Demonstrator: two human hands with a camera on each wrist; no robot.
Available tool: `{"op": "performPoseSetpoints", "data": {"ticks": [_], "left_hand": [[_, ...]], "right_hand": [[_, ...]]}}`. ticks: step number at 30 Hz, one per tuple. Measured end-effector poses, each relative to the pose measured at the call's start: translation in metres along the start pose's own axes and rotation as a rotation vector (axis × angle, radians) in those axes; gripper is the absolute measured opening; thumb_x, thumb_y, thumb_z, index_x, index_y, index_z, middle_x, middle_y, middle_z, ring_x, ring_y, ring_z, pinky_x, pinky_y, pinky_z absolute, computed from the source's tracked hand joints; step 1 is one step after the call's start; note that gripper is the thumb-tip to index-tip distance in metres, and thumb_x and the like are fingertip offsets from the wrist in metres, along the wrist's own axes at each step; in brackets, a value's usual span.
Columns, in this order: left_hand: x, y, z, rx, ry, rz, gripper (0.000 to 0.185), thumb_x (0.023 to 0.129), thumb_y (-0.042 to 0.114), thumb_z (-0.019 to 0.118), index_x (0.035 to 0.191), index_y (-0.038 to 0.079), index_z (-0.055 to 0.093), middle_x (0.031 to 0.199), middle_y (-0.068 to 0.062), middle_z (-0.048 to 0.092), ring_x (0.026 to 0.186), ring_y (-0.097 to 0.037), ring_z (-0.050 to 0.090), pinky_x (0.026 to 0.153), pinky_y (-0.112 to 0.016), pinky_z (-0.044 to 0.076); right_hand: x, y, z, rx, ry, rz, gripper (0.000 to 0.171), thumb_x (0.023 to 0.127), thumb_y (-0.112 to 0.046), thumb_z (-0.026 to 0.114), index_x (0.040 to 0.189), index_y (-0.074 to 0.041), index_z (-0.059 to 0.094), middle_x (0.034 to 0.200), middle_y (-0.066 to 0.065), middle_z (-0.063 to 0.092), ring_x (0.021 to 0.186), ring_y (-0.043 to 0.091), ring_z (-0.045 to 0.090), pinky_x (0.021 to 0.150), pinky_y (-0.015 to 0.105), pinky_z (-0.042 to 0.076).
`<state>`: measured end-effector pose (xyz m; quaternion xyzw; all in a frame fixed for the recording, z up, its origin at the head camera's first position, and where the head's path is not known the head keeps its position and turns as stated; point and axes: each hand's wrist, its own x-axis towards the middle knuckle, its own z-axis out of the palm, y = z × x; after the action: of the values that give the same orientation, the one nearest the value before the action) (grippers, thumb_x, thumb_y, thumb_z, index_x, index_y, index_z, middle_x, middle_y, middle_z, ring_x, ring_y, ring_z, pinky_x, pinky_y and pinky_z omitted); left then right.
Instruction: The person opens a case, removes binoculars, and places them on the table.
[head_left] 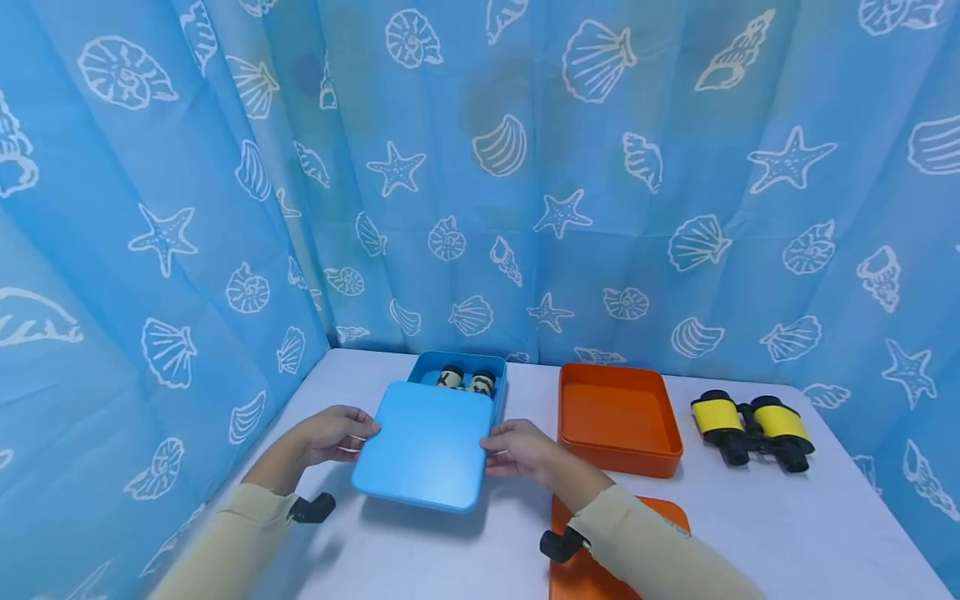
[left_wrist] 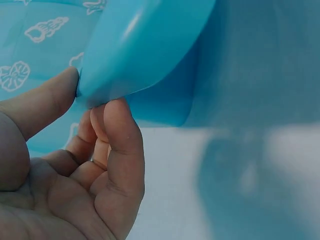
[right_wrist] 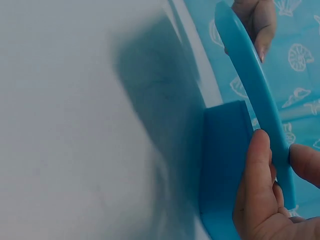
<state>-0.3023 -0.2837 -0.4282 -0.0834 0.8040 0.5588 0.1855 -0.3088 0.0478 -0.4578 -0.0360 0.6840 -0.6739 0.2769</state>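
Both hands hold a flat blue lid (head_left: 423, 446) by its opposite side edges, tilted and raised above the white table. My left hand (head_left: 335, 433) pinches the left edge, thumb on top and fingers beneath, as the left wrist view shows. On the other side my right hand (head_left: 521, 450) pinches the right edge between thumb and fingers. Behind the lid stands a blue box (head_left: 498, 372), partly covered by it in the head view. Inside that box lie camouflage-patterned binoculars (head_left: 482, 382), their lower part hidden by the lid.
An orange open box (head_left: 667, 425) stands to the right, with an orange lid (head_left: 588, 575) in front of it, partly under my right forearm in view. Yellow and black binoculars (head_left: 780, 421) lie at the far right. A blue shell-patterned curtain (head_left: 480, 208) hangs behind the table.
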Motion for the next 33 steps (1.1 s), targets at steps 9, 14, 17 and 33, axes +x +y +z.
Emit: {"op": "performPoseSetpoints", "data": {"ticks": [9,14,17,33], "left_hand": [[-0.019,-0.023,0.001,-0.011,-0.051,0.017,0.031,0.091,0.022,0.070,0.105,-0.002,0.057,0.088,-0.012,0.060,0.077,-0.024,0.059,0.073,-0.037,0.056],[-0.024,-0.031,0.003,-0.001,-0.084,0.026,0.030,0.090,0.021,0.072,0.104,-0.001,0.057,0.085,-0.011,0.058,0.075,-0.023,0.058,0.073,-0.039,0.057],[-0.030,-0.035,0.002,0.007,-0.100,0.034,0.028,0.090,0.021,0.071,0.101,0.000,0.056,0.081,-0.009,0.055,0.073,-0.022,0.056,0.072,-0.039,0.056],[-0.047,-0.049,0.008,0.054,-0.103,-0.065,0.026,0.089,0.018,0.072,0.100,0.001,0.057,0.086,-0.011,0.056,0.077,-0.024,0.057,0.072,-0.041,0.056]], "right_hand": [[-0.013,0.015,0.010,-0.046,-0.035,0.033,0.037,0.093,-0.015,0.068,0.118,0.005,0.050,0.101,0.019,0.064,0.086,0.027,0.067,0.078,0.039,0.057],[-0.020,0.021,0.012,-0.091,-0.051,0.038,0.031,0.092,-0.014,0.069,0.111,0.004,0.053,0.096,0.017,0.065,0.082,0.025,0.067,0.076,0.039,0.057],[-0.023,0.023,0.015,-0.120,-0.071,0.049,0.029,0.092,-0.014,0.069,0.109,0.003,0.054,0.095,0.015,0.065,0.080,0.024,0.067,0.076,0.038,0.057],[-0.035,0.038,0.025,-0.162,-0.156,0.122,0.020,0.092,-0.010,0.067,0.103,0.003,0.056,0.090,0.016,0.067,0.076,0.022,0.067,0.074,0.037,0.058]]}}
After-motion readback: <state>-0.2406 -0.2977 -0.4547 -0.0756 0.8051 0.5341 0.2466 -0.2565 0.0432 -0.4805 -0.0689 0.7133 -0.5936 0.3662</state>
